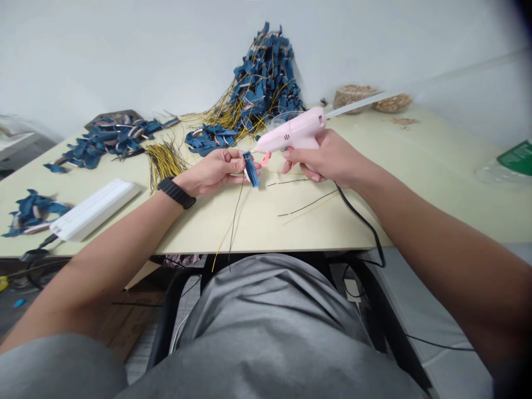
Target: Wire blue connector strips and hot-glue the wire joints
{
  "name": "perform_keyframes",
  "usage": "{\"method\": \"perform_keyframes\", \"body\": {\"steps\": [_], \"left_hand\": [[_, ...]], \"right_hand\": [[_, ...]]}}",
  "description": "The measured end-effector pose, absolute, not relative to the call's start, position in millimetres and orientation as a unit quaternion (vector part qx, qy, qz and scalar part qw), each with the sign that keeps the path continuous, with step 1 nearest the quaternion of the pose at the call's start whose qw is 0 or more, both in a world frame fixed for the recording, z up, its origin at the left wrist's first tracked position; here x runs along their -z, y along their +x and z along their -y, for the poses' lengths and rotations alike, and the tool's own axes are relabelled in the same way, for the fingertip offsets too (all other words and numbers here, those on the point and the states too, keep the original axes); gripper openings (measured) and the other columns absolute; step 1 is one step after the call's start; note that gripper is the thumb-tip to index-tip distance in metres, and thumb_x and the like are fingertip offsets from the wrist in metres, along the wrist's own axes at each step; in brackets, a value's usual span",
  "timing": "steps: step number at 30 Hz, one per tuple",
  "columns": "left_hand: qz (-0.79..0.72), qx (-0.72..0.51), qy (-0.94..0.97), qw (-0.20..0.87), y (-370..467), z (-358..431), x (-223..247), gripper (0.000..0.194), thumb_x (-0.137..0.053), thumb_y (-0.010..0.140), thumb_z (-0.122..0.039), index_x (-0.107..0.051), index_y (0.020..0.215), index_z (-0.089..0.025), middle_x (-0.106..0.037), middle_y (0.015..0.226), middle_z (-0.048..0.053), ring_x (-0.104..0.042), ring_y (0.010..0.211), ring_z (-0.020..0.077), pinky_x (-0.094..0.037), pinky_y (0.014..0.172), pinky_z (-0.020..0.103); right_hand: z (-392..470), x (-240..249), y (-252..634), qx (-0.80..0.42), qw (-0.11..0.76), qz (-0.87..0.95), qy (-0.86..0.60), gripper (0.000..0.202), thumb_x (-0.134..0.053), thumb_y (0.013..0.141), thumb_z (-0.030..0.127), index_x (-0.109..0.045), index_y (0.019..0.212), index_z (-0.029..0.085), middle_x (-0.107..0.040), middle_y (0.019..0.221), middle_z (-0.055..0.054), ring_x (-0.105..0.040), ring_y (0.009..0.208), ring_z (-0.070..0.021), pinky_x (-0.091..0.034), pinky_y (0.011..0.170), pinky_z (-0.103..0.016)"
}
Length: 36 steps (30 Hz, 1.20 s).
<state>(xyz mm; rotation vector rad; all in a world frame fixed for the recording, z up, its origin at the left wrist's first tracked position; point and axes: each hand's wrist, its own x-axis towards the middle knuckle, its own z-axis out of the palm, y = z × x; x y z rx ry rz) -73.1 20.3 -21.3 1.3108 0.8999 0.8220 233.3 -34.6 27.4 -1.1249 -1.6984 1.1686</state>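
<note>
Pale tabletop (415, 166); mid-frame, the left hand (211, 170) pinches a blue piece (251, 172), the right hand (341, 159) wraps a pink glue gun (291, 132): seemingly gluing, needing steady aim.

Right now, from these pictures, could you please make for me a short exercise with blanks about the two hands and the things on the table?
1. The right hand holds a glue gun whose body is ____.
2. The left hand holds a small part, below which hang a yellow wire and a ____ one.
3. The dark band is on the ____ wrist.
4. The parts in the tallest heap are ____.

Missing words: pink; black; left; blue.
</note>
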Motion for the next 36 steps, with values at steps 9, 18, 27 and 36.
{"method": "perform_keyframes", "body": {"steps": [9,18,27,36], "left_hand": [[-0.399,-0.368,0.572,0.614,-74.6,-21.7,20.6,0.017,-0.103,0.107,-0.02,-0.091,0.116,-0.014,-0.098,0.127,0.015,-0.097,0.105,0.0221,-0.079,0.092,0.027],[-0.389,-0.418,0.56,0.601,-74.0,-27.8,25.4,0.021,-0.108,0.102,-0.021,-0.088,0.098,-0.015,-0.096,0.104,0.008,-0.091,0.084,0.0155,-0.077,0.082,0.021],[-0.391,-0.43,0.559,0.591,-72.3,-24.6,22.4,0.025,-0.111,0.099,-0.025,-0.088,0.098,-0.017,-0.098,0.109,0.009,-0.093,0.092,0.0176,-0.077,0.084,0.022],[-0.397,-0.437,0.55,0.59,-72.1,-22.3,20.4,0.023,-0.109,0.101,-0.023,-0.088,0.109,-0.018,-0.098,0.118,0.01,-0.098,0.114,0.026,-0.082,0.109,0.034]], "right_hand": [[38.4,-30.6,236.1,-0.471,0.378,0.665,-0.439,0.015,-0.088,0.104,0.016,-0.077,0.094,0.02,-0.089,0.088,-0.01,-0.042,0.043,-0.0075,-0.032,0.037,-0.023],[37.6,-29.1,237.4,-0.484,0.342,0.665,-0.455,0.014,-0.096,0.1,0.022,-0.083,0.104,0.019,-0.088,0.089,-0.009,-0.042,0.045,-0.0078,-0.031,0.037,-0.024],[39.1,-28.8,234.8,-0.481,0.33,0.671,-0.458,0.006,-0.091,0.103,0.015,-0.085,0.103,0.018,-0.087,0.089,-0.011,-0.041,0.045,-0.0088,-0.031,0.035,-0.025],[40.2,-28.5,232.0,-0.476,0.325,0.669,-0.47,0.01,-0.087,0.104,0.011,-0.083,0.096,0.017,-0.087,0.087,-0.011,-0.042,0.043,-0.0072,-0.032,0.035,-0.023]]}}
